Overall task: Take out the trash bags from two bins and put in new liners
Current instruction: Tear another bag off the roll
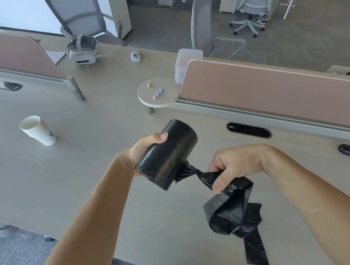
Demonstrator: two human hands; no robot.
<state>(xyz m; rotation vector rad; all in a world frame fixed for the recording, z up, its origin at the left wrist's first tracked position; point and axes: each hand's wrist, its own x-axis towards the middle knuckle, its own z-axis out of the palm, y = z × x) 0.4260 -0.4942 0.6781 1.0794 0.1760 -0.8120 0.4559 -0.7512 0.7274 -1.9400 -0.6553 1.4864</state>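
Liner roll (167, 154) in left grip (143, 150), tail (232, 212) in right grip (236, 167).

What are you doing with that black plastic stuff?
A person is getting a new bin liner ready. The left hand grips a roll of black bags above the desk. The right hand grips the loose bag, twisted and not yet torn off the roll. No bin shows here.

Cup stack (38, 130) on desk (91, 162) left, headset (82, 50) behind, liner roll (167, 154) in front.
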